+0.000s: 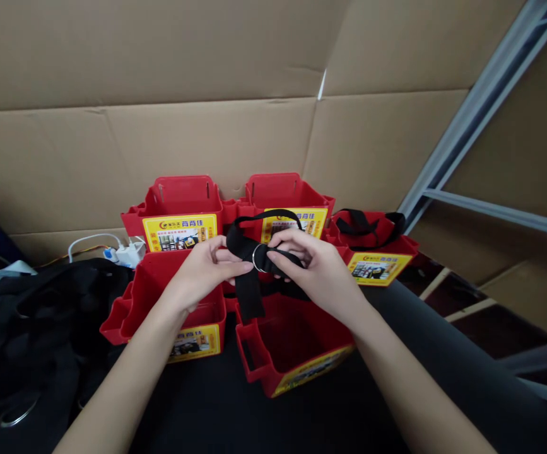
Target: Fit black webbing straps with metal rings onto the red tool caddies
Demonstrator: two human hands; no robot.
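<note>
Between my two hands hangs a black webbing strap (249, 291) with a round metal ring (255, 258) on it. My left hand (211, 265) pinches the strap on the ring's left side, its thumb near the ring. On the other side, my right hand (301, 258) grips the webbing just right of the ring, thumb and fingers closed. One loop of strap arches above the ring, and a flat end hangs below. Under my hands stands a red plastic bin (254, 343) with a yellow label, and its inside shows bare red walls.
More red bins stand around: one front left (129, 309), two behind (185, 189) (273, 186), and one at right (403, 246) with black straps inside. Black webbing (41, 328) is heaped at left near a white power plug (131, 253). Cardboard (159, 139) and a metal frame (472, 107) bound the table.
</note>
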